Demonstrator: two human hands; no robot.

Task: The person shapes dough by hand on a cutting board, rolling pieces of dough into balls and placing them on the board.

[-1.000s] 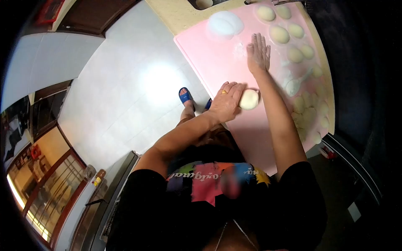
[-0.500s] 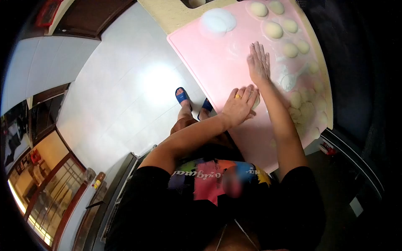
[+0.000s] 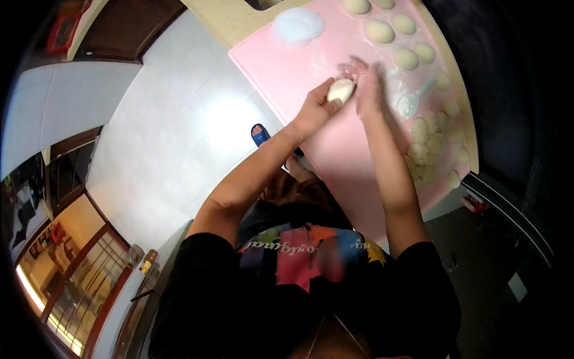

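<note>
An off-white dough ball (image 3: 341,91) is gripped between the fingers and thumb of my left hand (image 3: 320,106), above the pink mat (image 3: 287,69). Just right of the ball is my right hand (image 3: 369,93), its fingers smeared by motion. Whether that hand touches the dough I cannot make out. Several smooth dough balls (image 3: 380,32) lie along the mat's far right part. Lower on the right side, more dough pieces (image 3: 420,129) sit close together in a cluster.
A round bluish-white mound (image 3: 298,25), possibly flour, lies at the mat's upper left. Right of my right hand is a pale spoon-shaped thing (image 3: 408,105) with white powder around it. The mat covers a cream-edged counter (image 3: 230,23); a tiled floor (image 3: 173,90) lies to the left.
My left hand has moved up the mat and now holds the dough ball raised in its fingers. My right hand, flat and stretched before, has turned in beside it. The view has shifted slightly.
</note>
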